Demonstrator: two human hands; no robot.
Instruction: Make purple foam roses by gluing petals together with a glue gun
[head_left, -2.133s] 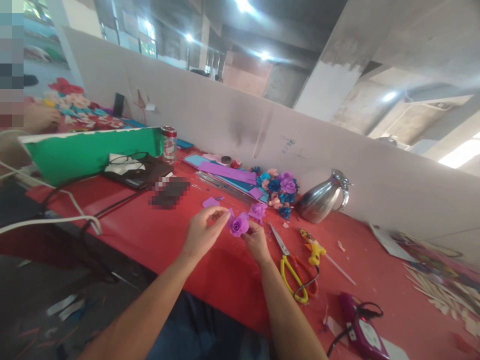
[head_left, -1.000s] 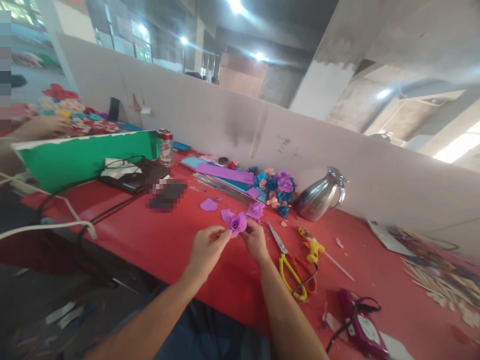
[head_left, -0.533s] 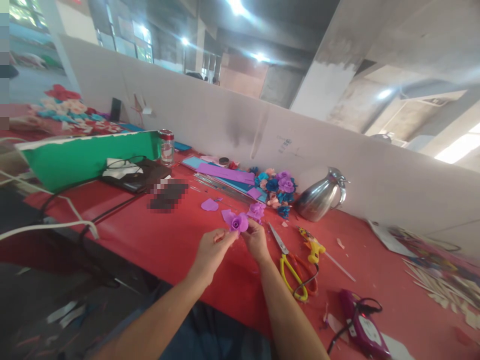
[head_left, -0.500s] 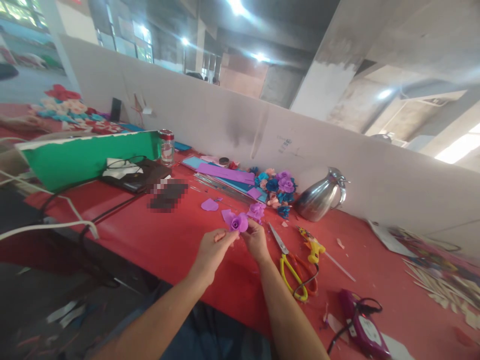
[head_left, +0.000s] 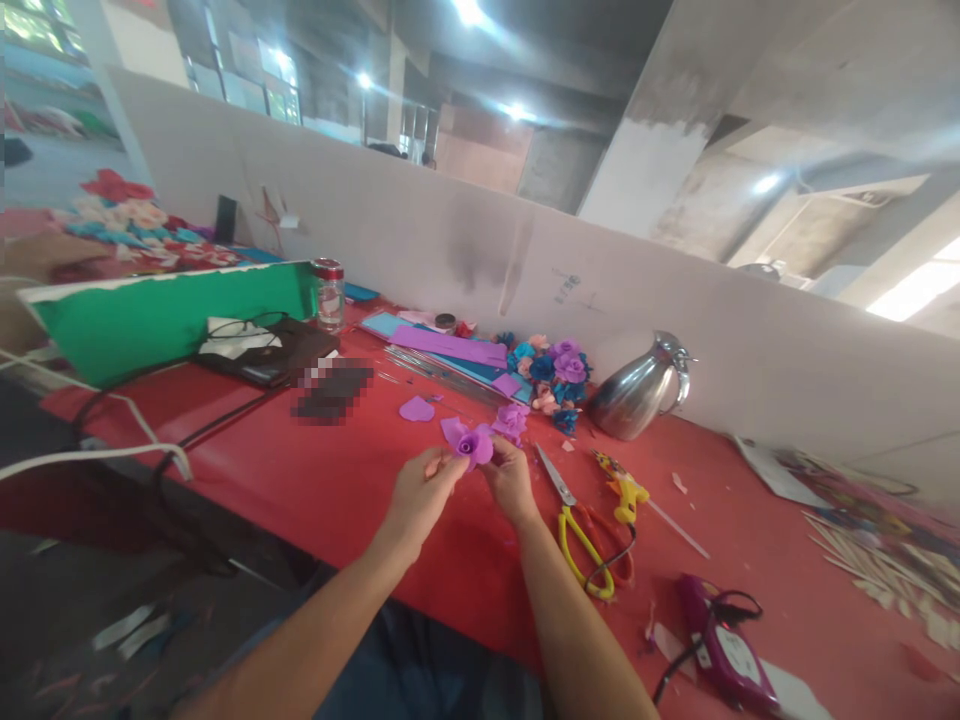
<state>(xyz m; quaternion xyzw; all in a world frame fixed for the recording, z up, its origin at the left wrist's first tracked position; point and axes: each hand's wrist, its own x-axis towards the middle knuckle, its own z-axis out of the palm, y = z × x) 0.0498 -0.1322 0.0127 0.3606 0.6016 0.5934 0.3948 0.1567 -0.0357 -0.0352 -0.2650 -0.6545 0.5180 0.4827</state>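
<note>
A purple paper flower (head_left: 468, 444) with a rolled centre is held up over the red table (head_left: 322, 480). My left hand (head_left: 421, 492) is closed on its base from the left. On the other side my right hand (head_left: 511, 478) pinches the flower's right edge; its fingertips are partly hidden behind the petals. Just beyond lie a finished-looking purple flower (head_left: 511, 420) and a loose purple petal (head_left: 417, 408). Yellow-handled scissors (head_left: 566, 520) and a yellow glue gun (head_left: 628, 494) rest to the right of my right hand.
Behind are purple paper strips (head_left: 450, 346), thin wires (head_left: 427, 368) and a heap of paper flowers (head_left: 559, 370). A steel jug (head_left: 637, 390) stands at the back right, a lidded glass jar (head_left: 328, 298) at the back left. A purple device (head_left: 724, 645) with a cable lies front right.
The flower has tilted slightly between my hands, and its centre faces a little differently. Both hands keep hold of it. The whole view has shifted slightly.
</note>
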